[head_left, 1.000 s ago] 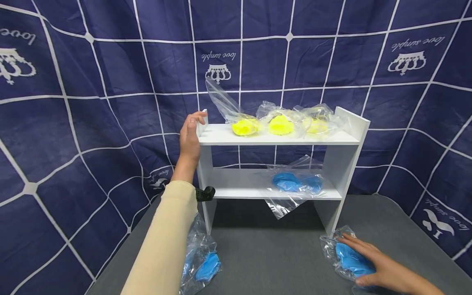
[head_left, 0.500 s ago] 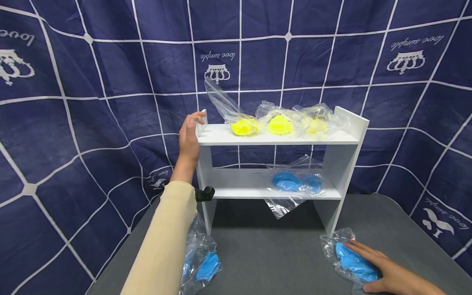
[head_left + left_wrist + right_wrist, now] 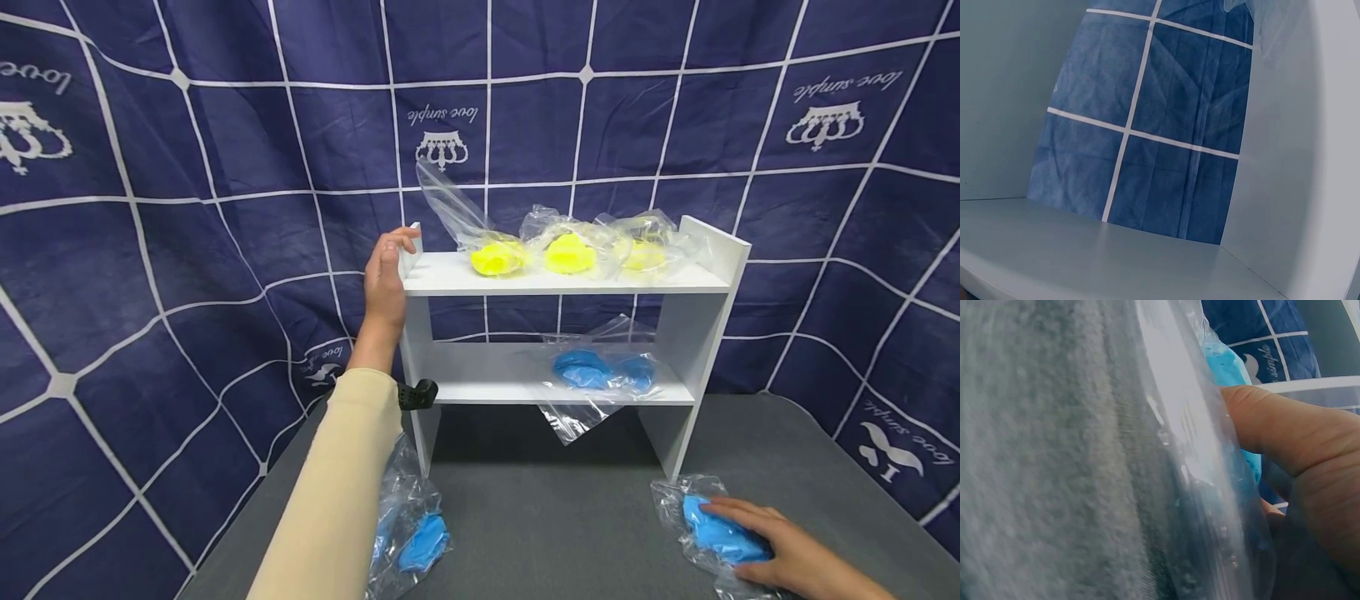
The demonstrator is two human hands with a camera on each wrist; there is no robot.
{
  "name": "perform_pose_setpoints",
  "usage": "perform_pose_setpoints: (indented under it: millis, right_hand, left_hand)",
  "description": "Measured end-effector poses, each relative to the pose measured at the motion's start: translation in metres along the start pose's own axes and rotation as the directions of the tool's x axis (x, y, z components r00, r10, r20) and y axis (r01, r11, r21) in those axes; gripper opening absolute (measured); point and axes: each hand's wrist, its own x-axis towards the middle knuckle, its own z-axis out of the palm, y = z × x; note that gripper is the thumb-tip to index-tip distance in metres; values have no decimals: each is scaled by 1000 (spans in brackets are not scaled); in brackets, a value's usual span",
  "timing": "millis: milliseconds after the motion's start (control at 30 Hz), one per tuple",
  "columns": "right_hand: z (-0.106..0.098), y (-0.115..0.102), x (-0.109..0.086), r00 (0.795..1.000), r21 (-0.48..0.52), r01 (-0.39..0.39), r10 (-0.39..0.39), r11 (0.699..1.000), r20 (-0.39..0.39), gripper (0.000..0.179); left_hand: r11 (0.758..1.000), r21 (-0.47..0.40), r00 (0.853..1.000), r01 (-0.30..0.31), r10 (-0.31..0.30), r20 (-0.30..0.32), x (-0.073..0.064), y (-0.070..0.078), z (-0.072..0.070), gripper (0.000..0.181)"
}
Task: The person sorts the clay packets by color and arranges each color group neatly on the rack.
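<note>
A white two-tier shelf [image 3: 465, 375] stands at the centre in the head view. My left hand [image 3: 386, 279] holds the top of its left side panel, fingers bent over the edge. At the lower right, my right hand [image 3: 780, 542] grips a clear plastic bag with a blue lump inside [image 3: 720, 533], lying on the grey surface by the shelf's right foot. Thumb and fingers lie on opposite sides of the lump. In the right wrist view the thumb [image 3: 1279, 425] presses against the bag. The left wrist view has only shelf boards [image 3: 1104, 256] and cloth, no hand.
Several clear bags with yellow lumps [image 3: 570, 254] sit on the top tier. A bag with blue lumps [image 3: 585, 371] lies on the lower tier, its corner hanging over the front. More bagged blue lumps [image 3: 423, 542] lie lower left. Blue gridded cloth [image 3: 247, 150] hangs behind.
My right hand has shifted slightly on the bagged blue lump, its fingers and thumb now closing around it. The bag's top has shifted a little. My left hand keeps its place on the shelf.
</note>
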Motion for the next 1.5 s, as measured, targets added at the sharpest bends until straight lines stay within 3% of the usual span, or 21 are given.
perform_pose_setpoints:
  millis: [133, 467, 733, 800, 867, 967, 1067, 1167, 1433, 1500]
  right_hand:
    - [5, -1, 2, 990, -70, 88, -95, 994, -101, 67]
    - [0, -3, 3, 1000, -35, 5, -5, 999, -2, 59]
    - [0, -18, 6, 1000, -61, 4, -6, 998, -26, 58]
    - [-1, -25, 8, 997, -86, 35, -40, 996, -60, 59]
    - [-4, -34, 11, 987, -112, 84, -98, 990, -129, 63]
    - [-9, -48, 16, 930, -202, 187, -240, 961, -279, 72]
    - [-21, -64, 20, 896, -222, 225, -291, 949, -335, 80]
    - [-35, -81, 24, 892, -226, 241, -308, 944, -332, 82]
    - [-72, -131, 39, 904, -192, 307, -349, 932, -245, 83]
    - [-78, -142, 47, 897, -186, 330, -369, 925, -245, 82]
  left_hand:
    - [1000, -5, 1000, -5, 5, 2, 0, -1, 0, 48]
    - [1000, -1, 1000, -6, 6, 0, 1, -3, 0, 52]
    - [1000, 3, 1000, -12, 12, 6, 0, -3, -2, 52]
    - [1000, 11, 1000, -10, 10, 3, 0, -3, -2, 52]
    - [1000, 19, 1000, -6, 6, 0, 0, -2, -2, 52]
    - [1000, 16, 1000, -6, 6, 0, 0, -2, -1, 51]
    - [1000, 17, 1000, -6, 6, 0, 0, -1, 0, 52]
    - [1000, 27, 1000, 1, -1, -2, 0, -1, 0, 52]
    - [1000, 12, 1000, -8, 8, -8, 0, -1, -1, 50]
    - [1000, 22, 1000, -7, 8, -5, 0, -1, -2, 51]
